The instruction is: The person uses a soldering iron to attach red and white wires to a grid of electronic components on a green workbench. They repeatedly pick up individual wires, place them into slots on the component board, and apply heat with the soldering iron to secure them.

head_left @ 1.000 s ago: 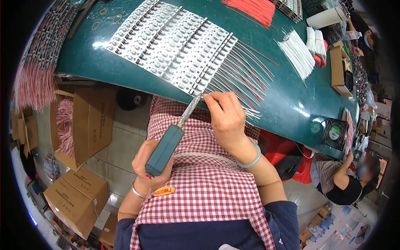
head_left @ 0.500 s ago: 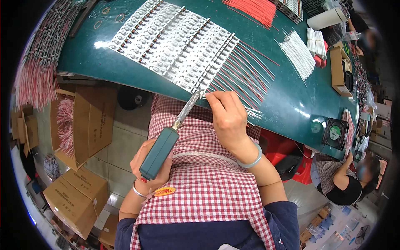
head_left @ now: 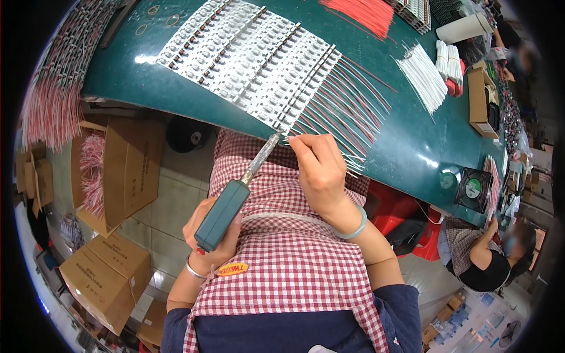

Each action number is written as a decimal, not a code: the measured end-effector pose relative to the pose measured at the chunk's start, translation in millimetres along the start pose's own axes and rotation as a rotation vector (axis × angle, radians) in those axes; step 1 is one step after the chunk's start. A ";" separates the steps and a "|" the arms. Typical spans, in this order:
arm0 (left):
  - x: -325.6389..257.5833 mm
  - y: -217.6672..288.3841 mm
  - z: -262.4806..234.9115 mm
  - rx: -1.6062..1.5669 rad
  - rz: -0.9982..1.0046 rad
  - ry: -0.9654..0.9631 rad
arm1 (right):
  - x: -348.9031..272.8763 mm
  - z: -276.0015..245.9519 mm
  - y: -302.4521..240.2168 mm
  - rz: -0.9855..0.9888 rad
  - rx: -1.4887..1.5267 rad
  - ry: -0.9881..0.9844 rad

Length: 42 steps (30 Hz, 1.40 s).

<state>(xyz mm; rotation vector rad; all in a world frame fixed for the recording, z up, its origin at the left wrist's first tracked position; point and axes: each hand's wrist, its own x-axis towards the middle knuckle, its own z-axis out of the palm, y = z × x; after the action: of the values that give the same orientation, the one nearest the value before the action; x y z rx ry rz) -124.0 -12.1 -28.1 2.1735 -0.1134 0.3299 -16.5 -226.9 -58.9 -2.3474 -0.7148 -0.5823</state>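
My left hand [head_left: 228, 246] is closed round the green handle of a soldering iron [head_left: 222, 215]. Its silver barrel points up and away, with the tip beside the near corner of a white circuit board panel [head_left: 247, 65]. At that same corner my right hand [head_left: 322, 173] pinches with thumb and forefinger what looks like a thin white wire, mostly hidden by the fingers. Red and white wires [head_left: 350, 106] fan out to the right from the panel's right edge, some running behind my right hand. The panel lies on the green table [head_left: 412, 141] and carries rows of small components.
Loose red wires [head_left: 365, 15] and white wires [head_left: 424, 79] lie farther back. Wired boards [head_left: 56, 88] hang over the table's left end. An open carton [head_left: 138, 165] stands below left. Another person [head_left: 485, 265] sits at the right, near a black fan [head_left: 474, 188].
The iron's tip has drawn back slightly toward me and left, off the panel's corner. My right hand has shifted a little left and nearer. The view has moved slightly.
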 end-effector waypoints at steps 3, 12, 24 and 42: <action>1.1 0.1 0.9 -0.003 0.018 -0.012 | 0.5 -0.5 -0.3 -0.004 -0.010 -0.006; 1.6 0.5 4.2 -0.060 -0.043 -0.025 | 1.3 -1.2 -2.0 0.005 -0.028 -0.022; -3.8 -4.7 -0.7 -0.028 -0.023 -0.020 | 2.8 -3.0 -4.7 0.027 -0.029 -0.035; 19.1 -25.1 4.1 -0.305 -0.287 0.042 | 49.5 -84.9 95.5 0.195 -0.233 0.152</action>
<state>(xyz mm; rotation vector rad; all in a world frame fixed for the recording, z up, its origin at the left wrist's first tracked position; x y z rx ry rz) -99.8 0.0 -44.8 1.8485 0.1621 0.1797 60.4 -329.6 -10.8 -2.5147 -0.3595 -0.7817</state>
